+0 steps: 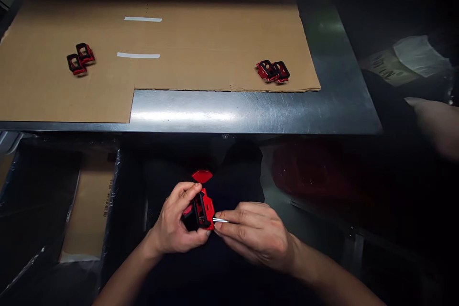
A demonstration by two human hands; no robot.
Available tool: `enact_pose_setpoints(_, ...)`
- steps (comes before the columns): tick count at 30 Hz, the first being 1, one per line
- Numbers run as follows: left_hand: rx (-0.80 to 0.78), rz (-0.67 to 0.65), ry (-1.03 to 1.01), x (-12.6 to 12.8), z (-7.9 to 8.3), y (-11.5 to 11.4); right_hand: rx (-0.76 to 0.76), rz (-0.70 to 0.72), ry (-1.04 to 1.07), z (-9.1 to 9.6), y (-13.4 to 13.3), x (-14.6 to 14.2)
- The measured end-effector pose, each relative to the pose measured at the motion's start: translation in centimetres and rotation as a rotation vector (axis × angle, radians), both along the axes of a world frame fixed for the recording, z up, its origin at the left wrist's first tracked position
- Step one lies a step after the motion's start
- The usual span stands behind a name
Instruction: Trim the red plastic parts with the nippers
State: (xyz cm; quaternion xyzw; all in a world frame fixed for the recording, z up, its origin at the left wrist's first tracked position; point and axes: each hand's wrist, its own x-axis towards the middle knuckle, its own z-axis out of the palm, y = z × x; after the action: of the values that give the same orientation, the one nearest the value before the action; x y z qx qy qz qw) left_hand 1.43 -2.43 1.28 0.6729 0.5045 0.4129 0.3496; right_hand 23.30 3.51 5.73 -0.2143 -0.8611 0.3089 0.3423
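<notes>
My left hand (179, 222) is closed around a red and black frame-like part (205, 208), held upright in front of my body. My right hand (256, 234) pinches a thin silvery tool (220, 220) that looks like tweezers. Its tip meets the red side of the part near the lower end; what exactly it touches there is too small to tell. Just beyond my left fingertips shows a flat red piece (202, 176); whether it joins the held part is unclear.
Ahead, a steel table (215, 110) bears a cardboard sheet (201, 67). On it lie two similar parts at left (76, 64) and two at right (267, 71), plus white tape strips (138, 55). A dark lined bin (118, 191) stands left. Another person's hand (439, 124) shows at far right.
</notes>
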Motion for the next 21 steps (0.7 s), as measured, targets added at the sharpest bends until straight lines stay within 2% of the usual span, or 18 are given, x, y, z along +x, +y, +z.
enact_pose_setpoints(4,-0.077,0.091,-0.219,-0.3,-1.3,-0.7,-0.101,-0.104,0.064,-0.3,0.3,-0.4)
enact_pose_setpoints(7,-0.227,0.161,-0.537,-0.5,-2.2,-1.3,-0.310,-0.177,0.143,-0.6,0.6,-0.9)
enact_pose_setpoints(10,-0.348,0.184,-0.788,-0.8,-2.6,-1.6,-0.527,-0.189,0.189,-1.1,0.7,-1.5)
enact_pose_setpoints(14,-0.375,0.203,-0.864,-1.2,-2.8,-1.7,-0.642,-0.173,0.231,-1.7,0.7,-2.2)
enact_pose_setpoints(21,-0.373,0.208,-0.886,-1.7,-3.1,-1.8,-0.648,-0.193,0.190,-1.9,1.1,-3.1)
